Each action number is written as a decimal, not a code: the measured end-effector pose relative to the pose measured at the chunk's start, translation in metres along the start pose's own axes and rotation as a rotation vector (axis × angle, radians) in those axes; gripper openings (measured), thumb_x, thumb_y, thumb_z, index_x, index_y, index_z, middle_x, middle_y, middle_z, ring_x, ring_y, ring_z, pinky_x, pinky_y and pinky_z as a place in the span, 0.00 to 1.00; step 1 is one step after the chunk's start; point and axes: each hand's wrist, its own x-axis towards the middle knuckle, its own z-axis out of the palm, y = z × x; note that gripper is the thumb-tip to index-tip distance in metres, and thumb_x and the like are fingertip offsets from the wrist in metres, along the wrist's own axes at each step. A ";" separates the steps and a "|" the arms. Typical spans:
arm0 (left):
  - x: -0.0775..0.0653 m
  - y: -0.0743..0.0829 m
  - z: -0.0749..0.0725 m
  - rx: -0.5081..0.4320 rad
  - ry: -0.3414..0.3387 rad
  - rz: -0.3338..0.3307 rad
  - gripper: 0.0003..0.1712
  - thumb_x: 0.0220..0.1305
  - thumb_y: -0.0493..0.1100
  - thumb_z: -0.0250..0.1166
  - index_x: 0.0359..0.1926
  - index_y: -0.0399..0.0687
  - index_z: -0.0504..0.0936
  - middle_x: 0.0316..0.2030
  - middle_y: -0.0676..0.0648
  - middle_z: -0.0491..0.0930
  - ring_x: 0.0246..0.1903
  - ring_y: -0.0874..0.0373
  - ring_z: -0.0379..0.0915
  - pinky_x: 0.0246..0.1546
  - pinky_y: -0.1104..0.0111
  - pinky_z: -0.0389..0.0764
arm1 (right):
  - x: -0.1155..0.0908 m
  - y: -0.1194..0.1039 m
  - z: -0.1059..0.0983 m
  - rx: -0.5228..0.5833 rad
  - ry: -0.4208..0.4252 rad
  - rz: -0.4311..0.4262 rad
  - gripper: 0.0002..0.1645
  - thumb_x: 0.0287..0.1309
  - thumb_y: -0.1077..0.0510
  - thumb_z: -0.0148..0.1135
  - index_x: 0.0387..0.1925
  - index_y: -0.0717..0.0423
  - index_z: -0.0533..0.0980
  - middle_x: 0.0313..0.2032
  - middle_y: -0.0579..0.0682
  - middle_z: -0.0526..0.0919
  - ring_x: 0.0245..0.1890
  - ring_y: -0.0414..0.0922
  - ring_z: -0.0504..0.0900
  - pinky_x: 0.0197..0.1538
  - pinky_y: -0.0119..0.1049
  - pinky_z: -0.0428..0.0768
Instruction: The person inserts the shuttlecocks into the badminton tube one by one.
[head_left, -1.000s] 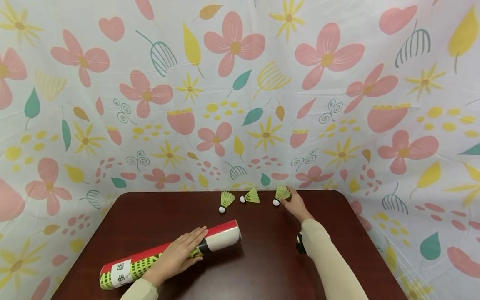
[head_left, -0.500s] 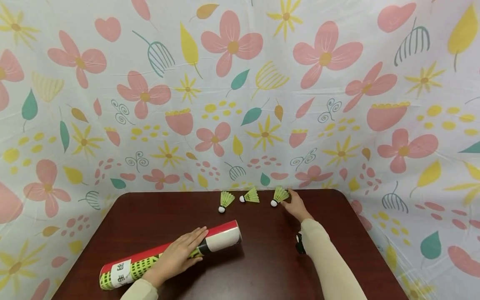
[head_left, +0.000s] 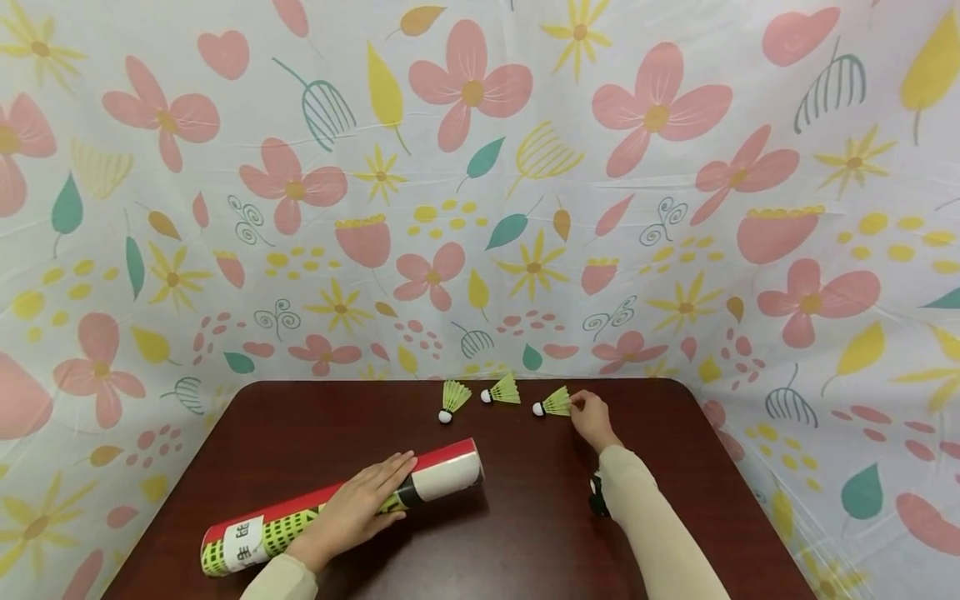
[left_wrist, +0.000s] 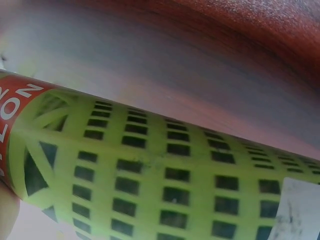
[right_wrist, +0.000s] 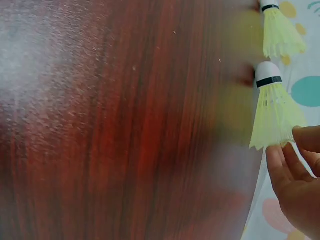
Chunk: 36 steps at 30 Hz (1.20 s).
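A shuttlecock (head_left: pixel 553 404) with a yellow-green skirt and white cork lies at the back of the table, tipped on its side, cork toward the left. My right hand (head_left: pixel 594 419) pinches the rim of its skirt; in the right wrist view the thumb and fingers (right_wrist: pixel 280 175) meet at the skirt's open end. My left hand (head_left: pixel 356 512) rests on a shuttlecock tube (head_left: pixel 446 469), its straight fingers laid over the top and the thumb on the near side. The tube, red, white and green with a white label, lies slantwise on the table.
Two more shuttlecocks lie to the left along the back of the table, one in the middle (head_left: pixel 501 390) and one farther left (head_left: pixel 453 402). A floral cloth (head_left: pixel 480 192) hangs behind the dark red table (head_left: pixel 540 533).
The shuttlecock at my right hand has turned and shifted left, its cork now pointing left. My right fingers have moved to its skirt rim. The left hand and tube have stayed put.
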 end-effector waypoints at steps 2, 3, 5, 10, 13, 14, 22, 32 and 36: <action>0.000 0.000 0.000 0.001 0.002 0.003 0.52 0.48 0.47 0.77 0.71 0.39 0.62 0.70 0.46 0.60 0.64 0.49 0.65 0.55 0.55 0.74 | -0.002 -0.002 0.000 0.002 -0.011 0.002 0.10 0.63 0.67 0.58 0.43 0.70 0.76 0.38 0.64 0.80 0.28 0.51 0.76 0.30 0.42 0.76; 0.000 0.001 0.000 0.002 0.004 0.006 0.52 0.48 0.47 0.77 0.71 0.39 0.61 0.70 0.46 0.60 0.64 0.49 0.65 0.55 0.54 0.74 | -0.003 -0.003 0.000 0.007 -0.016 0.006 0.09 0.63 0.67 0.58 0.43 0.70 0.76 0.37 0.63 0.80 0.27 0.50 0.76 0.29 0.41 0.75; 0.001 0.001 -0.001 -0.001 0.010 0.008 0.52 0.47 0.46 0.77 0.71 0.39 0.62 0.70 0.45 0.60 0.64 0.48 0.65 0.55 0.54 0.74 | -0.005 -0.005 0.000 0.012 -0.017 0.006 0.09 0.63 0.67 0.58 0.42 0.69 0.77 0.35 0.62 0.81 0.26 0.48 0.76 0.29 0.39 0.75; 0.000 0.002 -0.001 0.003 0.017 0.014 0.53 0.47 0.46 0.78 0.71 0.40 0.61 0.70 0.45 0.60 0.63 0.47 0.66 0.56 0.54 0.73 | -0.012 -0.010 -0.002 0.016 -0.009 -0.034 0.08 0.61 0.67 0.60 0.41 0.70 0.78 0.34 0.61 0.82 0.25 0.46 0.75 0.28 0.38 0.75; 0.000 0.002 -0.001 0.016 0.010 0.016 0.54 0.47 0.46 0.78 0.72 0.40 0.60 0.70 0.45 0.60 0.63 0.47 0.66 0.56 0.55 0.73 | -0.016 -0.015 -0.005 0.028 -0.019 -0.063 0.08 0.61 0.68 0.61 0.40 0.69 0.79 0.34 0.60 0.82 0.25 0.46 0.76 0.28 0.39 0.75; 0.000 0.002 -0.001 0.021 0.011 0.017 0.54 0.47 0.47 0.78 0.72 0.40 0.60 0.70 0.45 0.60 0.63 0.47 0.66 0.56 0.56 0.73 | -0.017 -0.017 -0.006 0.034 -0.023 -0.073 0.07 0.61 0.68 0.61 0.40 0.69 0.79 0.34 0.60 0.82 0.26 0.46 0.76 0.29 0.39 0.76; 0.001 0.001 -0.002 0.015 0.040 0.024 0.51 0.49 0.49 0.77 0.70 0.39 0.62 0.70 0.45 0.62 0.63 0.48 0.66 0.56 0.55 0.74 | -0.026 -0.036 -0.010 0.047 -0.005 -0.181 0.05 0.58 0.69 0.63 0.36 0.67 0.81 0.34 0.58 0.84 0.30 0.49 0.80 0.32 0.41 0.79; 0.001 0.002 -0.006 0.008 0.018 0.008 0.51 0.49 0.49 0.76 0.71 0.40 0.61 0.70 0.45 0.60 0.64 0.49 0.65 0.57 0.54 0.73 | -0.043 -0.062 -0.014 0.099 -0.022 -0.208 0.03 0.57 0.68 0.64 0.34 0.64 0.82 0.32 0.54 0.84 0.30 0.47 0.83 0.32 0.37 0.81; 0.002 0.002 -0.006 0.004 0.020 0.007 0.52 0.49 0.49 0.77 0.71 0.41 0.61 0.70 0.46 0.60 0.65 0.49 0.64 0.57 0.54 0.73 | -0.051 -0.069 -0.014 0.126 -0.038 -0.228 0.03 0.57 0.67 0.65 0.34 0.64 0.81 0.31 0.54 0.85 0.30 0.48 0.84 0.32 0.36 0.82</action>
